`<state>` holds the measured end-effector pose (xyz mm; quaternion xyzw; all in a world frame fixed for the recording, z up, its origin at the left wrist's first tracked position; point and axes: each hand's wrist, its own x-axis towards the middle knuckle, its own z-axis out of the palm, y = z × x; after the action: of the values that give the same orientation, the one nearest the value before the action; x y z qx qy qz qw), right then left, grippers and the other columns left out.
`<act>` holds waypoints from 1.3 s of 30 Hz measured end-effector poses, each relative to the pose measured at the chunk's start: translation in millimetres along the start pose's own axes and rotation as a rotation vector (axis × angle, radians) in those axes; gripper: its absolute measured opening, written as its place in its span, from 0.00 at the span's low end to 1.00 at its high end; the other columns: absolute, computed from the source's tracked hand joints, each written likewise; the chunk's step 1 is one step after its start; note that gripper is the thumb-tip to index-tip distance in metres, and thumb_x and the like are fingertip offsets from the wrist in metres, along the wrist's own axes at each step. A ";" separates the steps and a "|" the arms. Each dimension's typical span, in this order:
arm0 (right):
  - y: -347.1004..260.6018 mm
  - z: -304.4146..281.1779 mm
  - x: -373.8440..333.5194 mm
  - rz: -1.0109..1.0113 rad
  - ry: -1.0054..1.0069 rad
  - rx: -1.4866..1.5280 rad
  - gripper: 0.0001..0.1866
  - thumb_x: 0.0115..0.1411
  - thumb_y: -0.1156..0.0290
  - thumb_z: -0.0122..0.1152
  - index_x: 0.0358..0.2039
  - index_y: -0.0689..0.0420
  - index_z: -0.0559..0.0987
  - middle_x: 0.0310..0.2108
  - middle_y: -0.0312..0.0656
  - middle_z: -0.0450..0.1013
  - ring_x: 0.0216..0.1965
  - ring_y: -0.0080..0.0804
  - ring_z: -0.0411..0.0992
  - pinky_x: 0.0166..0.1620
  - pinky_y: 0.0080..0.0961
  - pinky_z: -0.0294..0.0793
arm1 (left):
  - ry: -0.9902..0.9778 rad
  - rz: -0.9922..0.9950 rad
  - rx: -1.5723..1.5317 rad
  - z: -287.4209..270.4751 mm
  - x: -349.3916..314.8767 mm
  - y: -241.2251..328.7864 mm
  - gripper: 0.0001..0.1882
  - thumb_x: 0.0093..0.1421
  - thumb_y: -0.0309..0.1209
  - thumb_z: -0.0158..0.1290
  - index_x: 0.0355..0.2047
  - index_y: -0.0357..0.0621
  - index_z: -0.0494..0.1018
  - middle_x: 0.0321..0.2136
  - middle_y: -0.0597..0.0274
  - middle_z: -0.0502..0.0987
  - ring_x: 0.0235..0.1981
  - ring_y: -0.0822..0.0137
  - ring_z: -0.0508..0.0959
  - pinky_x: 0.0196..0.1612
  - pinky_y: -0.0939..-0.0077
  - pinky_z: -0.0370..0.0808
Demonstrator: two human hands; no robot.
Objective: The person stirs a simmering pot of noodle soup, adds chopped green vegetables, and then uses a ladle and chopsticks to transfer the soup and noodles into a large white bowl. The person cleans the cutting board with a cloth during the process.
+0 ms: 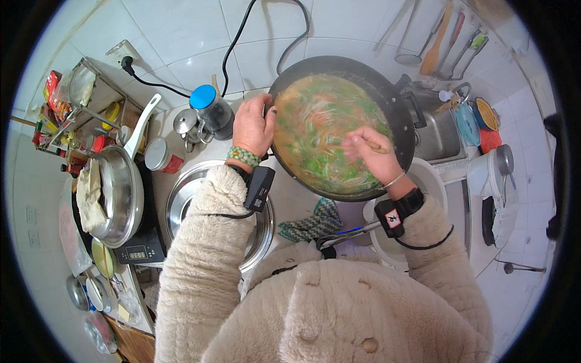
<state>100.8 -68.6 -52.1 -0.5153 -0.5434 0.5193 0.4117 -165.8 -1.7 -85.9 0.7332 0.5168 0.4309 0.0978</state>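
A large dark wok (396,142) holds a cloudy broth (327,112) with green, orange and pale strands, streaked by motion. At its left edge, my left hand (254,124) is closed on the wok's side; the part under the fingers is hidden. Over the right half of the broth is my right hand (372,156), closed, its fingers partly blurred. The end of a thin brown stick (380,149) shows at that fist; its lower part cannot be made out.
Left of the wok stand a blue-lidded jar (212,112), a metal pot (187,126) and a lidded can (163,155). A steel basin (178,193) lies below my left forearm. A sink (440,136) is at right; a pan (124,196) rests far left.
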 end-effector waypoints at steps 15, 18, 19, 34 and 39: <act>-27.2 -36.7 -36.4 -0.312 -0.054 -0.810 0.06 0.57 0.72 0.56 0.32 0.60 0.76 0.22 0.44 0.71 0.22 0.32 0.69 0.29 0.24 0.68 | -0.019 -0.006 0.034 -0.9 -0.5 0.3 0.12 0.59 0.31 0.48 0.42 0.41 0.70 0.38 0.53 0.75 0.42 0.51 0.73 0.45 0.63 0.69; -43.0 -44.1 -44.0 -0.267 0.056 -0.598 0.06 0.57 0.72 0.58 0.33 0.60 0.77 0.22 0.42 0.72 0.23 0.29 0.70 0.30 0.23 0.69 | -0.007 0.008 0.034 -0.4 0.2 -0.3 0.12 0.58 0.31 0.49 0.42 0.41 0.70 0.38 0.54 0.76 0.42 0.51 0.72 0.45 0.62 0.69; -48.3 -43.6 -51.1 -0.236 0.043 -0.501 0.06 0.56 0.72 0.58 0.33 0.60 0.77 0.23 0.42 0.72 0.23 0.26 0.70 0.29 0.22 0.69 | 0.000 0.008 0.026 0.1 0.0 -0.4 0.12 0.58 0.31 0.49 0.41 0.40 0.70 0.37 0.54 0.76 0.42 0.51 0.72 0.45 0.61 0.69; -28.7 -99.5 -73.1 -0.171 0.331 -0.555 0.06 0.58 0.73 0.55 0.34 0.62 0.77 0.27 0.38 0.74 0.28 0.21 0.73 0.31 0.18 0.73 | 0.012 0.029 -0.006 0.0 -0.1 0.3 0.12 0.57 0.30 0.50 0.41 0.41 0.69 0.36 0.54 0.75 0.41 0.51 0.72 0.44 0.61 0.69; 14.4 -91.9 -33.3 0.120 0.407 -0.183 0.09 0.61 0.69 0.53 0.35 0.62 0.75 0.29 0.39 0.72 0.28 0.21 0.73 0.32 0.16 0.76 | 0.000 0.005 -0.013 -0.1 -0.5 1.4 0.12 0.57 0.30 0.50 0.41 0.41 0.69 0.35 0.54 0.75 0.40 0.51 0.72 0.44 0.61 0.69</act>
<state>197.3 -89.6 -52.2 -0.6761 -0.4622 0.3767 0.4329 -165.0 -2.8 -85.3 0.7339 0.5121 0.4345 0.1016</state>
